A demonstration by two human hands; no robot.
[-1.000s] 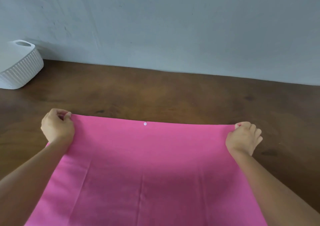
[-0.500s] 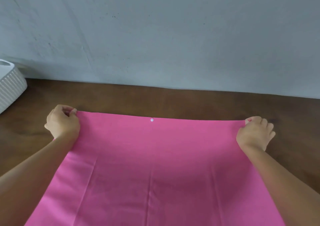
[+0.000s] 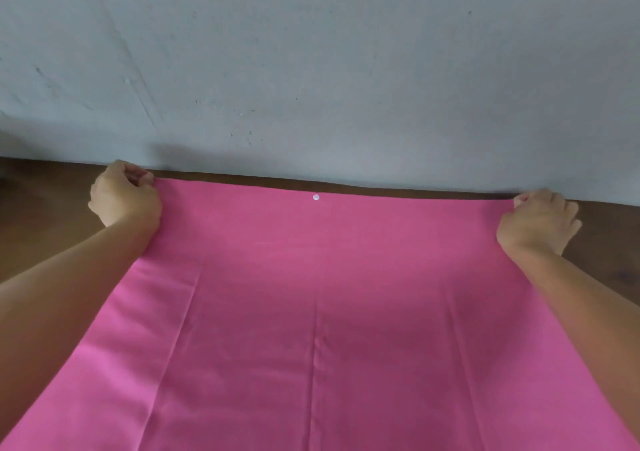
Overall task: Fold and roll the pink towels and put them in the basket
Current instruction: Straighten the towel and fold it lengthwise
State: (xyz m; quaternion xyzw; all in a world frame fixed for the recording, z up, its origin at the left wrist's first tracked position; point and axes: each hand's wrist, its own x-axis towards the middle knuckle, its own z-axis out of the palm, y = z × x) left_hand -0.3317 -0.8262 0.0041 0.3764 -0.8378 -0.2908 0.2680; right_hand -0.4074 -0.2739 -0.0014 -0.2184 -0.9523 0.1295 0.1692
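A large pink towel of thin, smooth woven cloth point(image 3: 311, 312) is lying spread over a dark brown wooden table point(image 3: 41, 229). Its far edge is running just beside the foot of a rough grey plastered wall point(image 3: 311, 69), and its near part is running out of the bottom of the view. The person's left hand point(image 3: 124, 197) is pinching the towel's left corner nearest the wall, thumb and curled fingers closing on the hem. The right hand point(image 3: 536, 222) is gripping the other wall-side corner in the same way, so the edge between them is pulling into a straight, taut line. A small white round dot point(image 3: 316, 197) is sitting on the cloth midway along that edge, close under the wall. Faint lengthwise creases are running away from the wall toward the person. Judging by how flat it is lying and how sharply it is holding those creases, the cloth is looking light, soft and limp, and is likely sliding easily over the wood. A fold is therefore probably going to need both corners carried together. The corners are seeming the best holds, since a pinch mid-edge is likely to let the sides sag. No basket is showing in this view, so what it is holding cannot be told.
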